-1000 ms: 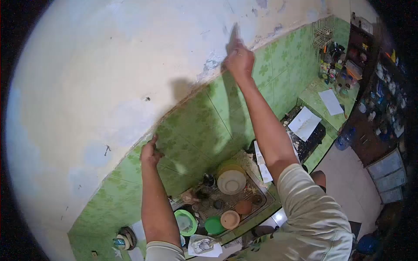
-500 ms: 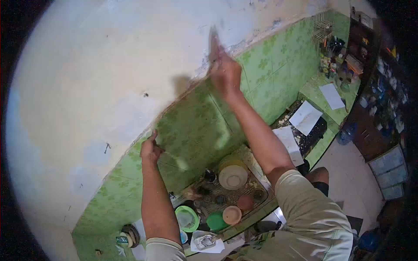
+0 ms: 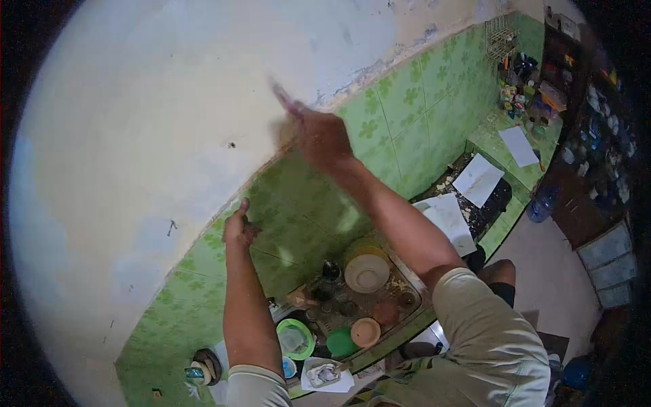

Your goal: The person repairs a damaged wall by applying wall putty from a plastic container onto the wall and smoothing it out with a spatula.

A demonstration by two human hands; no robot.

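Observation:
My right hand (image 3: 325, 139) is closed on a thin, blade-like tool (image 3: 280, 95), blurred by motion, whose tip points up and left against the pale plastered wall (image 3: 169, 102). The hand overlaps the border where the plaster meets the green tiles (image 3: 407, 102). A shadow falls on the wall just left of the hand. Lower and to the left, my left hand (image 3: 239, 228) is open at the upper edge of the tiles, thumb up and fingers spread toward the wall. White and bluish patches mark the plaster.
Below, a sink area holds a pale bowl (image 3: 367, 273), a bright green basin (image 3: 296, 339) and several small dishes. A tub of white paste (image 3: 323, 374) stands on paper at the counter edge. White sheets (image 3: 478, 180) lie on the counter at right; a wire rack (image 3: 502, 41) hangs beyond.
My right hand has moved left and slightly down along the plaster border with the blade-like tool. My left hand stays at about the same place on the tiles.

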